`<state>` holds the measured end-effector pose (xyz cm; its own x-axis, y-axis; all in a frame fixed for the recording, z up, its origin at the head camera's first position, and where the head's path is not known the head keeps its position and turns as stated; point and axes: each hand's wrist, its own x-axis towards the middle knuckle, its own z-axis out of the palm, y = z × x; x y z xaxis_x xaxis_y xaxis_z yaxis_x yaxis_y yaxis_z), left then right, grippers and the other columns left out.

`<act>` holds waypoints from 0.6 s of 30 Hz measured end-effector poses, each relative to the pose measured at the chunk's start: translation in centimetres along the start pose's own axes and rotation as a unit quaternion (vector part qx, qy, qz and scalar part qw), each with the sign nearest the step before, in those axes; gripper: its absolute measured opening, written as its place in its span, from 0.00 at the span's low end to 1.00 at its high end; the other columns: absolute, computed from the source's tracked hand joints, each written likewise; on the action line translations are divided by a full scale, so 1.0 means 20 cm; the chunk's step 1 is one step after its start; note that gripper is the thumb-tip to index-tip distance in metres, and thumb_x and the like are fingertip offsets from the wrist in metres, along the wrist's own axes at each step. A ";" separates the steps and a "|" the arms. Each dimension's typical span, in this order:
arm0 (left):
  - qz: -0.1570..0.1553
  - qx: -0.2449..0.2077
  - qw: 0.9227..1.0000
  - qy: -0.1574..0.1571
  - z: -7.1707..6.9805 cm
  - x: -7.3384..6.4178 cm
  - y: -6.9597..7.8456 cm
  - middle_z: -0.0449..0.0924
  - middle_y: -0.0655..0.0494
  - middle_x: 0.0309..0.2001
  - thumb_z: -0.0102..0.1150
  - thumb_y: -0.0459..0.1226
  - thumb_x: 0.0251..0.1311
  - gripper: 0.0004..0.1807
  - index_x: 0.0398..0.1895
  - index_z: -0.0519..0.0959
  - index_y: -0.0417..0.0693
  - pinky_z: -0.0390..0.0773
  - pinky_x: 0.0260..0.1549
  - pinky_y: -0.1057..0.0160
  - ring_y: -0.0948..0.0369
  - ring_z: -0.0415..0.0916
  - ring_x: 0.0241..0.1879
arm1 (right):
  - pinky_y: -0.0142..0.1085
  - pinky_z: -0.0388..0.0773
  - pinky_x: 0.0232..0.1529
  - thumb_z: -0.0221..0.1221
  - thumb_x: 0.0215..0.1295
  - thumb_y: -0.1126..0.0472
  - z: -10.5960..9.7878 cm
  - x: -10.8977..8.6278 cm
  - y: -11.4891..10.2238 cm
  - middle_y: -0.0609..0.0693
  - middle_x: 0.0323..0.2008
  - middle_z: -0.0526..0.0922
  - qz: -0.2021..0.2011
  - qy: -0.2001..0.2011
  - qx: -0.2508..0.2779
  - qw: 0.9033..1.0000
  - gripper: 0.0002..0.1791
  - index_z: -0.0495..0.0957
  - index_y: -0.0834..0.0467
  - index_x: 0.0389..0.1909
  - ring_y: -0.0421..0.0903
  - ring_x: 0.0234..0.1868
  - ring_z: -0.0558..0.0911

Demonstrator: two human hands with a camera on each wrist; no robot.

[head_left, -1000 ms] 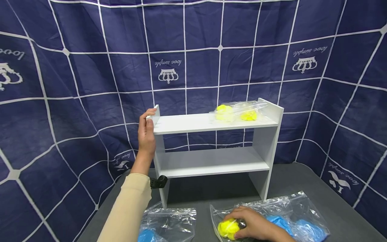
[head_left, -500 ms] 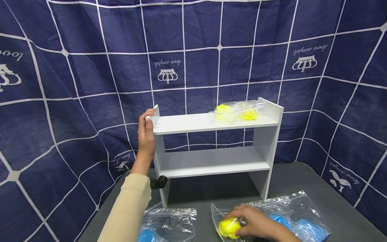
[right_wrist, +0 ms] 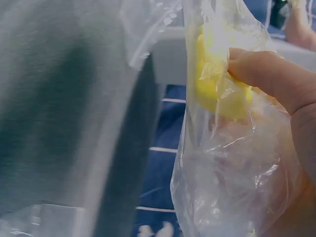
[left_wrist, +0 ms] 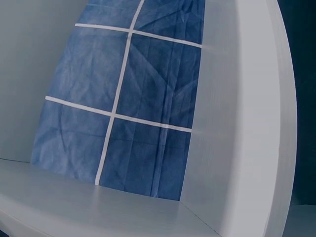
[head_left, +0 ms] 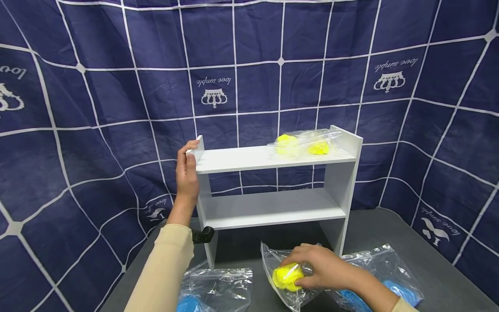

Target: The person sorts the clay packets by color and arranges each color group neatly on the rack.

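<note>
My left hand (head_left: pixel 188 175) grips the top of the left side panel of a white two-tier shelf (head_left: pixel 273 210). In the left wrist view only the shelf's boards and the cloth behind them appear. My right hand (head_left: pixel 321 264) holds a clear plastic bag with a yellow lump (head_left: pixel 287 277) inside, in front of the shelf near the table's front. The right wrist view has the thumb (right_wrist: pixel 261 69) pressing the yellow lump through the plastic; the fingers behind the bag are partly hidden. Another clear bag with two yellow lumps (head_left: pixel 319 148) lies on the top board at the right.
A clear zip bag with something blue (head_left: pixel 190 303) lies at front left on the dark grey table (head_left: pixel 366 225). Another bag with blue contents (head_left: pixel 401 292) lies at front right, partly behind my right forearm. Dark blue cloth (head_left: pixel 257 86) with white lines hangs behind.
My right hand has lifted the bag with the yellow lump up and slightly left, off the spot beside the blue bag. The left hand keeps its grip on the shelf.
</note>
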<state>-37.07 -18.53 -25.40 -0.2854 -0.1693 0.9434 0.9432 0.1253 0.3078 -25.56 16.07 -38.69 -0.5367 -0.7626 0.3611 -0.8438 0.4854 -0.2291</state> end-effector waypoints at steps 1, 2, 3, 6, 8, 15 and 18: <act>-0.001 0.000 1.000 0.000 0.00 0.00 0.00 0.70 0.36 0.58 0.35 0.32 0.72 0.15 0.48 0.65 0.25 0.57 0.68 0.61 0.53 0.64 0.66 | 0.31 0.72 0.38 0.71 0.49 0.52 -0.02 0.01 -0.01 0.28 0.45 0.79 -0.002 0.003 -0.005 1.000 0.27 0.77 0.34 0.53 0.32 0.45 0.75; -0.001 0.000 1.000 -0.001 0.00 0.00 0.01 0.70 0.36 0.58 0.35 0.32 0.72 0.15 0.49 0.65 0.25 0.58 0.68 0.61 0.52 0.63 0.66 | 0.31 0.73 0.38 0.71 0.49 0.51 -0.05 0.03 -0.03 0.28 0.45 0.79 -0.004 0.005 -0.010 1.000 0.27 0.76 0.34 0.53 0.32 0.46 0.76; -0.003 -0.002 1.000 -0.001 0.00 0.01 0.01 0.69 0.36 0.58 0.35 0.32 0.72 0.15 0.49 0.65 0.25 0.58 0.68 0.61 0.52 0.63 0.66 | 0.31 0.74 0.39 0.71 0.49 0.52 -0.07 0.04 -0.05 0.28 0.45 0.79 -0.004 0.007 -0.012 1.000 0.28 0.76 0.34 0.53 0.32 0.46 0.76; -0.005 -0.006 1.000 0.001 0.00 0.01 0.02 0.69 0.36 0.58 0.35 0.32 0.72 0.14 0.49 0.65 0.26 0.59 0.67 0.62 0.51 0.63 0.66 | 0.32 0.76 0.42 0.70 0.50 0.51 -0.14 0.07 -0.09 0.27 0.47 0.79 -0.005 0.007 -0.014 1.000 0.28 0.75 0.34 0.54 0.32 0.47 0.76; -0.006 -0.008 1.000 0.004 -0.01 0.01 0.02 0.69 0.35 0.58 0.35 0.32 0.72 0.14 0.49 0.65 0.26 0.59 0.67 0.63 0.52 0.63 0.65 | 0.33 0.77 0.44 0.70 0.51 0.51 -0.20 0.09 -0.13 0.28 0.47 0.79 -0.011 0.010 -0.006 1.000 0.28 0.74 0.35 0.55 0.32 0.48 0.76; -0.022 -0.010 1.000 0.002 0.00 0.00 0.02 0.69 0.37 0.59 0.35 0.31 0.72 0.15 0.50 0.64 0.25 0.58 0.67 0.64 0.55 0.63 0.66 | 0.35 0.79 0.48 0.68 0.55 0.53 -0.46 0.14 -0.24 0.34 0.50 0.80 -0.060 0.065 0.026 0.996 0.26 0.74 0.40 0.56 0.35 0.50 0.78; -0.020 -0.007 1.000 0.002 0.00 0.00 0.01 0.69 0.38 0.59 0.35 0.32 0.72 0.14 0.49 0.65 0.26 0.58 0.67 0.63 0.54 0.63 0.66 | 0.35 0.79 0.50 0.69 0.55 0.55 -0.57 0.16 -0.29 0.35 0.51 0.80 -0.069 0.091 0.019 0.993 0.27 0.74 0.42 0.56 0.36 0.52 0.78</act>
<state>-36.79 -18.44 -25.38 -0.3221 -0.1771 0.9300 0.9334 0.1046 0.3433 -22.44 15.75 -25.89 -0.4096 -0.7295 0.5478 -0.9106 0.3626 -0.1980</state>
